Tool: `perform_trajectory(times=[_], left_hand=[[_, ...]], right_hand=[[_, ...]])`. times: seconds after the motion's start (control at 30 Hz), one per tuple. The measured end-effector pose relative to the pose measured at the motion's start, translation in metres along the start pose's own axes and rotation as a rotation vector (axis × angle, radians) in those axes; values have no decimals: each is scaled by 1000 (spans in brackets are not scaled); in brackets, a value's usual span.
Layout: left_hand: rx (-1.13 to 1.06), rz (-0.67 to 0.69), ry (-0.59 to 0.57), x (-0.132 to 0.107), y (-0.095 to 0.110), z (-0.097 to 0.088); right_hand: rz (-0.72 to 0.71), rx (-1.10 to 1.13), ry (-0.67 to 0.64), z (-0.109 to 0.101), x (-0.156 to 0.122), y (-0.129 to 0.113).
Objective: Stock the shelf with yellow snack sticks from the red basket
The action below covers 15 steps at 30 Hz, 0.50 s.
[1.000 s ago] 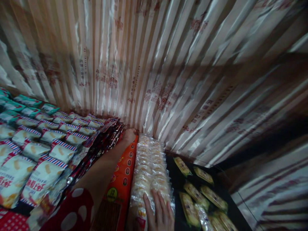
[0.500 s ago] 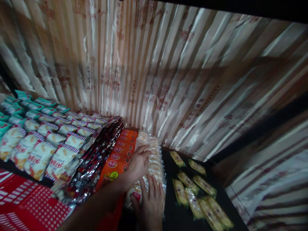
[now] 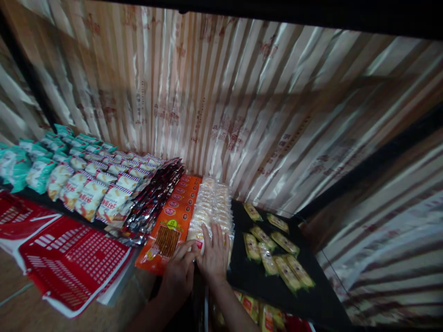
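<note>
My right hand (image 3: 214, 253) lies flat with its fingers stretched out over the front of the rows of clear-wrapped pale snack packets (image 3: 210, 203). Just to its left, my left hand (image 3: 178, 267) has its fingers bent and pressed together at the front left corner of those rows. What its fingertips hold, if anything, is hidden. The packets stand close together in two rows on a black shelf (image 3: 238, 276). Touching them on the left is a flat orange snack bag (image 3: 173, 226) with a window showing brown sticks.
Dark red shiny packets (image 3: 155, 198), white snack bags (image 3: 92, 196) and teal bags (image 3: 41, 173) line the left. Several yellow wrapped cakes (image 3: 268, 258) lie loose on the right. Below are a red basket (image 3: 76, 258) and more yellow packs (image 3: 249, 306). A striped sheet (image 3: 221, 106) hangs behind.
My left hand has drawn back from the top of the pale packets to their front left corner. My right hand remains on the front packets. The camera view has shifted, showing more of the baskets.
</note>
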<state>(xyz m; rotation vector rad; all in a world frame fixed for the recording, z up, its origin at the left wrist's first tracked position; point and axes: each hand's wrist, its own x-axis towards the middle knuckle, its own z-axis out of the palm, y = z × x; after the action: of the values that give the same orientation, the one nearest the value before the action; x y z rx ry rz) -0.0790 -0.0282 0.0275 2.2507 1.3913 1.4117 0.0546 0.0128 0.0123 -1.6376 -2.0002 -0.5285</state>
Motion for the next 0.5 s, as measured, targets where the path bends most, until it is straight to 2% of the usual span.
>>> perform_trajectory(times=[0.13, 0.33, 0.5], left_hand=[[47, -47, -22, -13, 5, -6], [47, -159, -23, -38, 6, -17], [35, -195, -43, -55, 6, -23]], right_hand=[[-21, 2, -28, 1, -1, 0], [14, 18, -140, -7, 1, -4], [35, 10, -171, -13, 3, -7]])
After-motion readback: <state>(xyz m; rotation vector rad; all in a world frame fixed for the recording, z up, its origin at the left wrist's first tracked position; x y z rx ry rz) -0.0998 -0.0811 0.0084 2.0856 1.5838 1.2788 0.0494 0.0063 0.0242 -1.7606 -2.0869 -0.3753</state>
